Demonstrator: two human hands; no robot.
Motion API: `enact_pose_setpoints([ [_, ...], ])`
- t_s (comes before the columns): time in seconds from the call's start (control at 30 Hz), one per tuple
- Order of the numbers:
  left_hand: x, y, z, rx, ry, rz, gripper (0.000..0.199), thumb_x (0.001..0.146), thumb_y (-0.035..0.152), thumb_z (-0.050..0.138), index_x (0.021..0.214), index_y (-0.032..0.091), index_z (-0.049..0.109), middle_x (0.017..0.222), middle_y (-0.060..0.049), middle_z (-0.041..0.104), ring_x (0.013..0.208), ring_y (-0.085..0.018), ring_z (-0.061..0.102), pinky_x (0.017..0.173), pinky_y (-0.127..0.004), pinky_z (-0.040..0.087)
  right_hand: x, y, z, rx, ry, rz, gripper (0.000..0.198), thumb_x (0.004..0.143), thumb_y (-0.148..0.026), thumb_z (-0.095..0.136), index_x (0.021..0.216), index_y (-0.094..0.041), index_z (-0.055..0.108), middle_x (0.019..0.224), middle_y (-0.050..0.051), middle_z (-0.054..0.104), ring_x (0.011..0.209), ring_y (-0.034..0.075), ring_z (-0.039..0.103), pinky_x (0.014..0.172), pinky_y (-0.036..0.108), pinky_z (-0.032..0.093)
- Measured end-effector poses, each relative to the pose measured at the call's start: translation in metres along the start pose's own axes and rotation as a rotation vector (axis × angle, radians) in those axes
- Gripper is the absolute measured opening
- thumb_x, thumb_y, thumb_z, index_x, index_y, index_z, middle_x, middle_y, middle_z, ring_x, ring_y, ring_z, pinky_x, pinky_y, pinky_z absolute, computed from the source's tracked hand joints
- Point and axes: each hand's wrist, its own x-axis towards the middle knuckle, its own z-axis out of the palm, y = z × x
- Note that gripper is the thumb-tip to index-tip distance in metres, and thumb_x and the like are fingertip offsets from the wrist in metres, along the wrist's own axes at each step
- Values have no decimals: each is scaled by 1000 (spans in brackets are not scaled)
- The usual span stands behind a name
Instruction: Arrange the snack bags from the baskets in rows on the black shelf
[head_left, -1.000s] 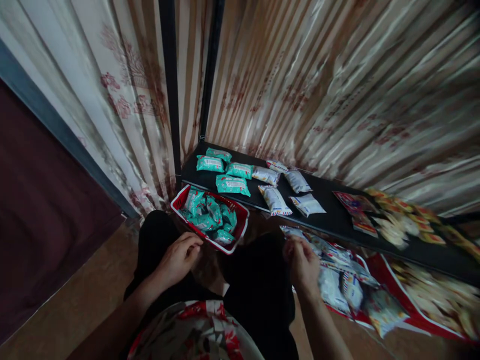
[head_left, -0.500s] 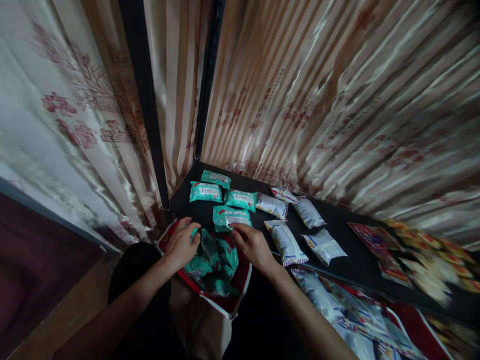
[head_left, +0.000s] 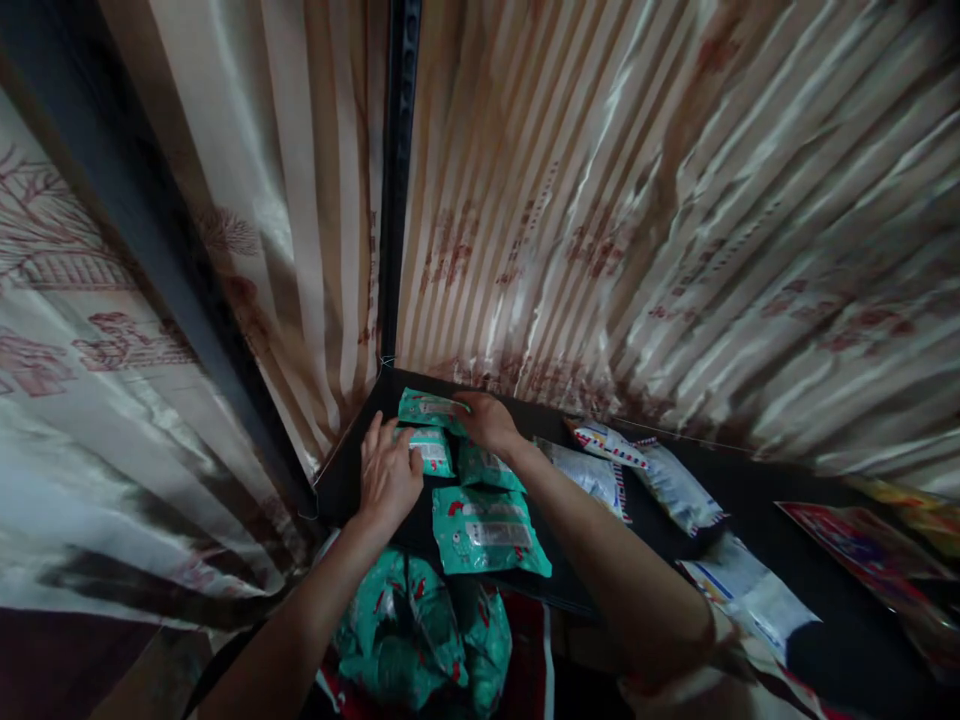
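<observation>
Left hand (head_left: 390, 475) and right hand (head_left: 489, 422) moved from over red basket (head_left: 529, 625) to black shelf (head_left: 345, 500). Right fingers touch right end of rear teal packet (head_left: 427, 408); left fingers, loosely bent, touch left end of second teal packet (head_left: 433, 453). Dim view: cannot tell whether either grips. More teal packets (head_left: 409, 630) in basket, below left fingers.
</observation>
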Motion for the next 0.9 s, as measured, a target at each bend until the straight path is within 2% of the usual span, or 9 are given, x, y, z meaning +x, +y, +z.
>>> enact_pose_setpoints([
  [0.17,7,-16,14,17,-50,-6,28,83,19,44,103,13,63,114,-14,60,123,-30,44,105,-46,36,36,21,16,116,-62,267,35,67,-29,75,98,-14,68,100,12,70,105,30,59,95,41,39],
  [0.27,13,-19,17,3,-57,-9,27,82,16,44,99,12,64,110,-14,60,119,-28,47,103,-42,39,46,27,20,98,-119,317,49,64,-38,77,105,-13,66,105,14,69,107,32,59,96,42,39],
  [0.4,21,-19,19,-19,-66,-11,27,80,12,45,99,15,64,111,-11,61,120,-26,46,104,-40,39,44,20,17,-147,-264,213,57,78,-48,61,125,-16,53,123,16,60,114,31,55,96,41,40],
  [0.5,26,-19,19,-24,-102,-9,27,79,12,45,97,17,64,107,-7,64,118,-25,48,104,-40,38,38,12,14,-192,-300,79,50,85,-48,51,126,-21,52,127,12,57,116,26,55,96,37,41],
  [0.6,30,-21,19,-19,-121,-48,28,79,12,45,100,15,63,107,-8,64,114,-23,51,102,-37,39,35,10,11,-124,-392,-53,52,81,-46,57,125,-18,53,129,11,55,117,24,53,99,33,40],
  [0.73,36,-21,14,-17,-159,-35,26,80,13,45,99,15,64,106,-8,64,111,-23,53,101,-35,39,37,13,9,-134,-507,-107,67,73,-29,65,134,-12,44,139,15,45,125,28,45,104,36,36],
  [0.83,38,-20,10,-20,-212,-10,25,82,15,45,98,16,64,105,-7,65,107,-22,55,99,-35,40,35,13,12,-190,-504,-134,74,67,-19,65,137,-12,41,143,16,39,129,31,39,104,40,35],
  [0.9,40,-21,8,-29,-230,-22,25,82,15,45,98,17,64,105,-7,65,104,-21,55,98,-35,41,33,12,15,-189,-449,-169,71,66,-12,61,135,-11,43,140,17,42,128,30,41,103,39,36],
])
